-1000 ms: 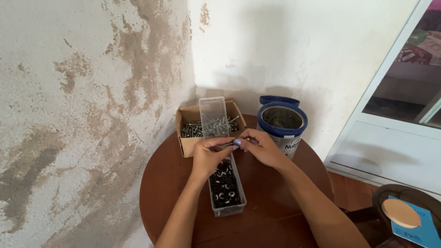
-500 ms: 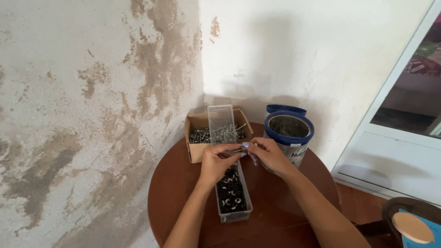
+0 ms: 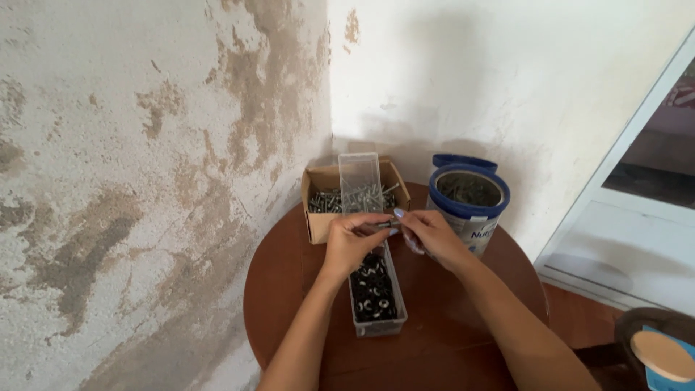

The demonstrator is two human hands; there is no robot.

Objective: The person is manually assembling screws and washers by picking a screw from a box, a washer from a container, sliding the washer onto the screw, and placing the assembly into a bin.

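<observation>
A round brown table (image 3: 449, 340) stands pushed into the corner of a room, against plaster walls (image 3: 145, 145) that are stained, blotched and peeling on the left side and paler behind. To the right runs a white door frame (image 3: 622, 239) with a dark pane above, over a reddish floor (image 3: 579, 318).

Above the table's middle, the left hand (image 3: 352, 242) and the right hand (image 3: 428, 237) meet fingertip to fingertip, both closed in a pinch on a small screw (image 3: 386, 225) held between them, its metal shaft lying roughly level. The piece is too small to tell more about it.

Directly beneath the hands lies a long clear tray (image 3: 373, 289), running from near the table's front edge toward the wall; its near half holds dark washers (image 3: 373, 284). Its lid (image 3: 360, 181) leans upright at the far end, resting in an open cardboard box (image 3: 318, 217) filled with more silvery screws. Just right of the box stands a blue tin (image 3: 469, 206) with its top off, grey metal parts inside, and a blue lid (image 3: 463, 161) behind it against the wall.

In the lower right corner, well apart from the table, a dark round object with a tan disc (image 3: 662, 355) on top is partly cut off by the frame.
</observation>
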